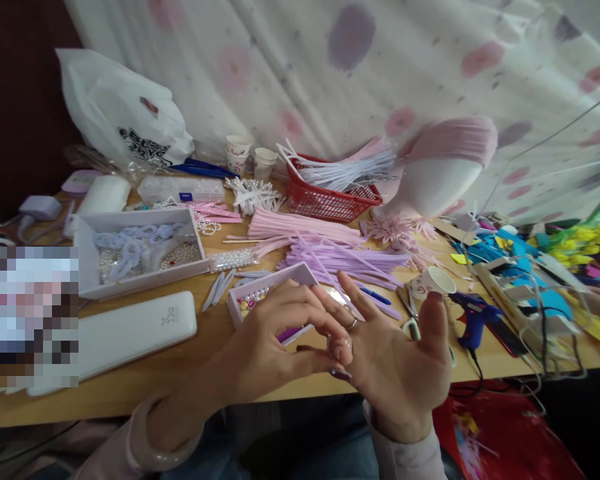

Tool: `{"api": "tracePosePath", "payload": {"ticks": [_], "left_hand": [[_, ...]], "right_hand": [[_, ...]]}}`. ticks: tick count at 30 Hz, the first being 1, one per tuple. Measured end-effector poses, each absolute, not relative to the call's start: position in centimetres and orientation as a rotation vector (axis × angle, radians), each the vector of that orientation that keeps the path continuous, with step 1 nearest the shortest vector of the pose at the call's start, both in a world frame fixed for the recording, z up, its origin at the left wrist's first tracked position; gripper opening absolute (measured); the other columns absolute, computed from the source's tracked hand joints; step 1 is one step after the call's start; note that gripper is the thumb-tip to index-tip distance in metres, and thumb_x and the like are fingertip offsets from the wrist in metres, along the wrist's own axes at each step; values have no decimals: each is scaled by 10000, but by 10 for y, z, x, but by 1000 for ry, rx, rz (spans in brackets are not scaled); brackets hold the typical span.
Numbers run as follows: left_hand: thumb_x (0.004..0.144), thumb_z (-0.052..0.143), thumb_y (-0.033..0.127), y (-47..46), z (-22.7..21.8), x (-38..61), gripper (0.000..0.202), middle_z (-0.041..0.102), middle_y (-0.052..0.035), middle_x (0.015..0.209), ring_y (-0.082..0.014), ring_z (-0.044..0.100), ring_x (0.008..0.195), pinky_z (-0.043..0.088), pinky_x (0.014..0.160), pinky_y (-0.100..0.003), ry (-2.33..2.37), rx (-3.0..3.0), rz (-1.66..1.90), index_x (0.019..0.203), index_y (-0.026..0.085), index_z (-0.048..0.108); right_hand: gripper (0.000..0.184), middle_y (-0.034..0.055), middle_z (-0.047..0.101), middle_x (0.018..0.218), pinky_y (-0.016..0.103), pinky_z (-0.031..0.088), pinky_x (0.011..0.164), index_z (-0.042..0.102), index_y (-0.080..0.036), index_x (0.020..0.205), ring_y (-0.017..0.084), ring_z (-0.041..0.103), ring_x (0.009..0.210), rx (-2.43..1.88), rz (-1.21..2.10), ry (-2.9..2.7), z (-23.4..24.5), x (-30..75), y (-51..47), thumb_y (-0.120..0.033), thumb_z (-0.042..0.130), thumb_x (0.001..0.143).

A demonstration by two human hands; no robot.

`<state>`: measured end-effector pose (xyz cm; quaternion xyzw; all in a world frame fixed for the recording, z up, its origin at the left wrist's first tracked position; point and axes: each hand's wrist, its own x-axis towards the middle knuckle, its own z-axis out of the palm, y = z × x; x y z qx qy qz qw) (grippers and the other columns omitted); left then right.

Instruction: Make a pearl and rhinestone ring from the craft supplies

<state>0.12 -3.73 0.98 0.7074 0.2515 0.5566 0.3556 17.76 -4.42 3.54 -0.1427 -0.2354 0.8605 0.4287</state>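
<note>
My left hand (285, 333) has its thumb and forefinger pinched together at the fingers of my right hand. Whatever small thing lies in that pinch is too blurred to name. My right hand (397, 353) faces palm up, fingers and thumb spread, with a ring on one finger. Just behind the left hand stands a small white box (238, 313) of coloured gems and beads, partly covered by it. Lilac pipe cleaners (345, 260) and a blue pen (375, 296) lie beyond the fingers. Scissors (409, 313) are partly hidden by the right thumb.
A blue glue gun (475, 317) and a paper cup (433, 283) stand to the right, near a cabled power strip (510, 287). At left are a larger white box (145, 283) and a white slab-shaped device (140, 333). A red basket (325, 203) and a head form (435, 180) stand behind.
</note>
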Motion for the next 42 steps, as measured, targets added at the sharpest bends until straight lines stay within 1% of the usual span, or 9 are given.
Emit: {"api": "tracePosePath", "payload": {"ticks": [6,12,15,21,26,32,37,39,42], "left_hand": [[781,790,235,-35,9,1,151,709,7,825,-156,631,852,417,825,-319,571,1954,1452,870,187,678],[769,800,171,-35,7,-2,165,738,60,741,-124,660,805,376,839,-311,492,1939,1517,793,197,639],[753,813,186,-35,8,-1,180,744,59,753,-111,658,784,379,828,-300,484,1917,1511,780,190,635],[759,808,227,-36,10,-3,180,738,20,844,-142,654,852,382,858,-315,539,1961,1447,856,182,663],[846,723,215,-36,9,-7,110,735,2,920,-153,641,904,372,931,-336,566,2003,1359,943,198,676],[820,740,179,-36,8,-4,170,725,-8,953,-158,628,899,384,921,-347,576,2056,1365,967,195,656],[768,773,166,-38,6,0,183,699,27,820,-153,594,815,356,981,-377,608,2112,1443,900,222,658],[787,755,170,-39,8,2,167,692,35,803,-158,590,803,318,1041,-411,620,2151,1428,904,238,656],[853,695,202,-39,11,7,116,701,26,847,-173,593,830,333,1033,-418,659,2211,1355,945,263,660]], "right_hand": [[802,161,479,1455,314,482,609,527,-243,1313,184,683,737,-520,2194,-663,36,178,-41,-828,279,824],[847,172,389,1517,302,478,585,511,-233,1326,202,669,813,-522,2227,-638,33,176,-41,-848,241,811],[855,166,425,1494,299,492,577,523,-229,1324,206,671,827,-495,2241,-614,32,176,-42,-851,241,809],[836,160,622,1307,309,524,630,561,-172,1292,181,694,754,-439,2252,-515,34,176,-41,-816,284,838],[817,141,692,1192,266,504,636,605,-156,1239,121,646,669,-457,2260,-476,37,176,-42,-800,286,850],[803,117,692,1201,248,461,583,608,-179,1245,109,635,635,-477,2263,-447,32,176,-41,-797,276,853],[789,145,660,1265,301,482,625,590,-176,1268,152,678,674,-425,2307,-366,25,179,-42,-786,309,854],[772,163,620,1322,329,484,639,577,-182,1279,157,669,671,-426,2308,-353,23,183,-43,-774,313,860],[725,159,607,1334,382,488,691,572,-196,1274,136,631,629,-431,2293,-330,23,190,-43,-741,301,880]]}}
